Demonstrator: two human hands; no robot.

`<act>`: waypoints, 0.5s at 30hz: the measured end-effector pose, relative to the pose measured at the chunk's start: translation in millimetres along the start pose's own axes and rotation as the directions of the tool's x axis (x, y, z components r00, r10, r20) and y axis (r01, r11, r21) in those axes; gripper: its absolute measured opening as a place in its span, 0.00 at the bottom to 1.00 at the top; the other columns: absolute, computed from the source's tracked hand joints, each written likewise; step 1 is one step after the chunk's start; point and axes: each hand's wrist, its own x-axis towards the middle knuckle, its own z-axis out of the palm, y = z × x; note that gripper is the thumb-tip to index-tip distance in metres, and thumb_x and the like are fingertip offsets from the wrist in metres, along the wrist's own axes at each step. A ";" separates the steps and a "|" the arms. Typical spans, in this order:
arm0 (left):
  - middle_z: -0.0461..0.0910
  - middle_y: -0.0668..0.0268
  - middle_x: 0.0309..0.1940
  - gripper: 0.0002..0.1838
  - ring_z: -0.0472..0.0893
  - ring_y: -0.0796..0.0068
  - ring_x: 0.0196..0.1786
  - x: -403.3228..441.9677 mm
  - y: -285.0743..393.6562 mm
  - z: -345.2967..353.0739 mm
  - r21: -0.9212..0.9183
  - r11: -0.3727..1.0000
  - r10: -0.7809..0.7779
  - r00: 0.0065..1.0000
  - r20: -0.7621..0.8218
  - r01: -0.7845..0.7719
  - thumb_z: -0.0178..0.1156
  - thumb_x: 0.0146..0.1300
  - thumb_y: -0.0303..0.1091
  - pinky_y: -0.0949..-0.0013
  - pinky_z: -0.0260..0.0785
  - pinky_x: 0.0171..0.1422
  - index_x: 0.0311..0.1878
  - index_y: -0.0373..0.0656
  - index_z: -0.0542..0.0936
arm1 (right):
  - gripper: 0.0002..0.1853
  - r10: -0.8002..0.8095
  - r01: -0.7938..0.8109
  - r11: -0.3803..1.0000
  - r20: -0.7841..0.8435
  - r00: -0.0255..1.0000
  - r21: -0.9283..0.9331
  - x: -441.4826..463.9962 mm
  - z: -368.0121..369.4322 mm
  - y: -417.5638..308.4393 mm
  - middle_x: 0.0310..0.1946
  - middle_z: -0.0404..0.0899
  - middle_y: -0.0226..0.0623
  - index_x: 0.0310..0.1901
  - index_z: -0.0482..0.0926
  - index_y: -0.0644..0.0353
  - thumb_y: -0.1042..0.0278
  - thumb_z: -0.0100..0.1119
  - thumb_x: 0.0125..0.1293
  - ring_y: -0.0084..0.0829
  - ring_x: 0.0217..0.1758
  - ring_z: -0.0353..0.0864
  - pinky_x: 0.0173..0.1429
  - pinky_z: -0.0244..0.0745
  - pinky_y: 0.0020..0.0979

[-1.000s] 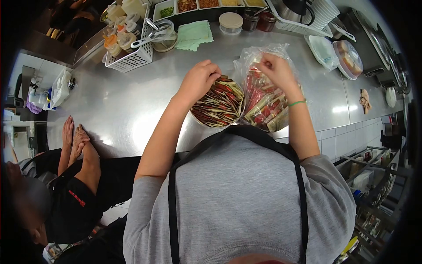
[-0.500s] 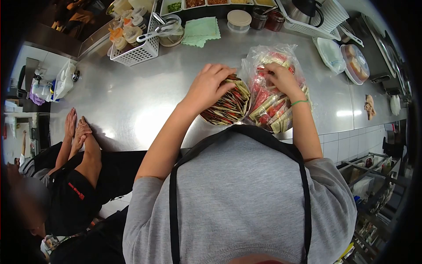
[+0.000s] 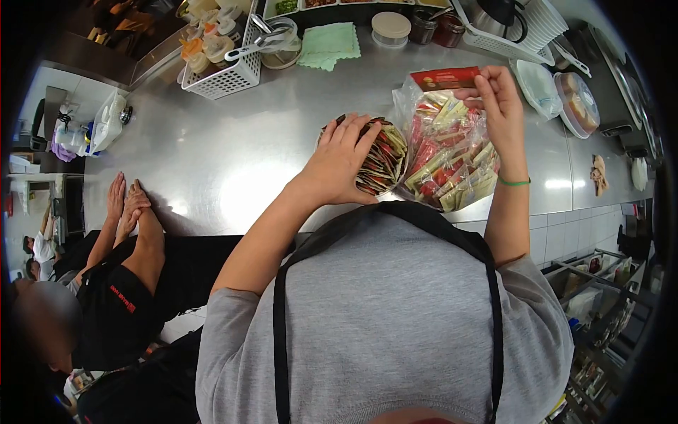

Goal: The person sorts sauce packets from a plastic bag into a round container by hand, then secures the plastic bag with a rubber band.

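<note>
The round container (image 3: 407, 167) stood on the metal counter (image 3: 183, 141), near the person's front edge of it, with thin packets (image 3: 381, 159) in red, cream and dark colours set closely on edge inside. The left hand (image 3: 343, 161) lay over the container's left part, fingers spread across the packet tops and thumb reaching round the near side; how hard it pressed, I cannot tell.

Just to the right of the container was a clear plastic bag (image 3: 452, 159), holding many more packets in a looser jumble. Beyond the bag's far part, the right hand (image 3: 503, 106) pinched a red packet (image 3: 445, 78) between thumb and fingers. The container looked well filled, though the left hand hid some of it and I could not tell whether any gap remained. The red packet was out of the container, and plenty were left in the bag.

Farther out, beyond the container, were a green cloth (image 3: 330, 45) and a lidded tub (image 3: 390, 28). A white basket (image 3: 222, 83) of squeeze bottles stood beyond it to the left. Well to the container's left, a co-worker's hands (image 3: 133, 208) were together by the counter's edge.
</note>
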 end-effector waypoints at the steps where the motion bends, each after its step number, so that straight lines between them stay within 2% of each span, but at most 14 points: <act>1: 0.57 0.51 0.67 0.62 0.58 0.48 0.70 0.5 1.2 1.2 0.012 1.000 -0.008 1.000 -0.013 0.009 0.78 0.33 0.51 0.45 0.46 0.75 0.71 0.40 0.55 | 0.06 -0.007 0.005 1.000 0.066 0.998 0.020 0.1 8.1 -3.0 0.35 0.77 0.30 0.46 0.69 0.61 0.69 0.48 0.74 0.24 0.37 0.85 0.35 0.75 0.19; 3: 0.57 0.50 0.67 0.61 0.58 0.48 0.70 -0.5 2.1 2.6 0.013 1.000 -0.015 1.000 -0.019 0.015 0.77 0.33 0.51 0.45 0.46 0.75 0.71 0.40 0.55 | 0.05 -0.004 0.004 1.000 0.174 0.985 -0.002 0.7 24.9 -4.4 0.37 0.77 0.32 0.46 0.68 0.60 0.69 0.47 0.74 0.25 0.41 0.85 0.38 0.76 0.20; 4: 0.57 0.49 0.67 0.61 0.58 0.48 0.70 -0.9 2.6 3.0 0.010 1.000 -0.021 0.999 -0.027 0.021 0.77 0.33 0.51 0.45 0.46 0.75 0.71 0.39 0.55 | 0.05 -0.004 0.003 1.000 0.174 0.985 0.001 0.4 34.2 -5.6 0.37 0.77 0.32 0.46 0.68 0.60 0.69 0.47 0.74 0.25 0.41 0.85 0.38 0.76 0.20; 6: 0.58 0.50 0.66 0.61 0.59 0.48 0.69 -1.1 3.8 2.4 0.004 1.000 -0.021 0.999 -0.031 0.021 0.77 0.34 0.51 0.45 0.46 0.74 0.71 0.39 0.55 | 0.05 -0.012 0.019 0.999 0.253 0.967 -0.026 0.6 53.7 -9.2 0.33 0.78 0.31 0.44 0.70 0.61 0.69 0.49 0.73 0.24 0.38 0.86 0.36 0.77 0.21; 7: 0.58 0.50 0.66 0.61 0.59 0.48 0.69 -1.5 4.1 1.9 -0.005 1.000 -0.020 0.999 -0.036 0.020 0.77 0.34 0.51 0.46 0.47 0.74 0.71 0.39 0.56 | 0.05 -0.033 0.048 0.998 0.267 0.963 -0.051 -0.1 62.3 -10.0 0.30 0.79 0.34 0.43 0.70 0.59 0.69 0.50 0.72 0.27 0.36 0.86 0.35 0.77 0.26; 8: 0.58 0.50 0.66 0.61 0.59 0.48 0.69 -1.2 4.2 1.8 -0.003 1.000 -0.023 0.999 -0.037 0.023 0.77 0.34 0.51 0.46 0.47 0.74 0.71 0.39 0.56 | 0.05 -0.035 0.049 0.998 0.269 0.962 -0.048 0.8 68.2 -10.0 0.30 0.79 0.34 0.43 0.70 0.59 0.69 0.50 0.72 0.27 0.36 0.86 0.35 0.77 0.26; 10: 0.59 0.50 0.65 0.60 0.60 0.49 0.69 -1.3 4.0 2.0 -0.006 1.000 -0.018 0.999 -0.040 0.018 0.77 0.34 0.52 0.46 0.47 0.74 0.70 0.40 0.56 | 0.05 -0.102 0.183 0.969 0.403 0.909 -0.166 3.4 77.6 -10.0 0.27 0.79 0.40 0.42 0.69 0.59 0.69 0.52 0.70 0.34 0.33 0.86 0.34 0.75 0.33; 11: 0.59 0.50 0.65 0.60 0.60 0.49 0.69 -1.3 3.4 2.1 -0.005 1.000 -0.017 0.999 -0.041 0.017 0.77 0.34 0.52 0.46 0.47 0.74 0.70 0.40 0.56 | 0.06 -0.108 0.236 0.943 0.456 0.883 -0.236 5.0 82.3 -11.0 0.28 0.79 0.46 0.41 0.68 0.59 0.68 0.52 0.68 0.43 0.34 0.83 0.35 0.73 0.41; 12: 0.59 0.51 0.65 0.60 0.60 0.49 0.69 -1.4 3.1 2.8 -0.004 1.000 -0.022 0.999 -0.041 0.022 0.76 0.34 0.52 0.46 0.47 0.74 0.70 0.40 0.56 | 0.06 -0.108 0.236 0.942 0.454 0.884 -0.237 6.6 86.6 -9.2 0.28 0.79 0.46 0.41 0.68 0.59 0.68 0.52 0.68 0.43 0.34 0.83 0.35 0.73 0.41; 14: 0.59 0.51 0.65 0.60 0.59 0.50 0.69 -2.6 3.1 3.7 -0.004 1.000 -0.020 0.999 -0.040 0.020 0.76 0.34 0.52 0.46 0.46 0.74 0.70 0.40 0.56 | 0.06 -0.164 0.420 0.834 0.567 0.807 -0.357 7.0 94.7 -5.0 0.30 0.80 0.44 0.42 0.68 0.59 0.69 0.52 0.69 0.43 0.34 0.82 0.37 0.74 0.38; 15: 0.58 0.51 0.65 0.60 0.59 0.50 0.69 -2.1 2.9 3.6 -0.003 1.000 -0.027 0.999 -0.032 0.026 0.76 0.34 0.52 0.46 0.46 0.74 0.70 0.40 0.56 | 0.06 -0.150 0.418 0.839 0.591 0.793 -0.349 7.0 97.7 -7.6 0.31 0.81 0.46 0.41 0.70 0.59 0.68 0.53 0.67 0.48 0.35 0.81 0.38 0.74 0.42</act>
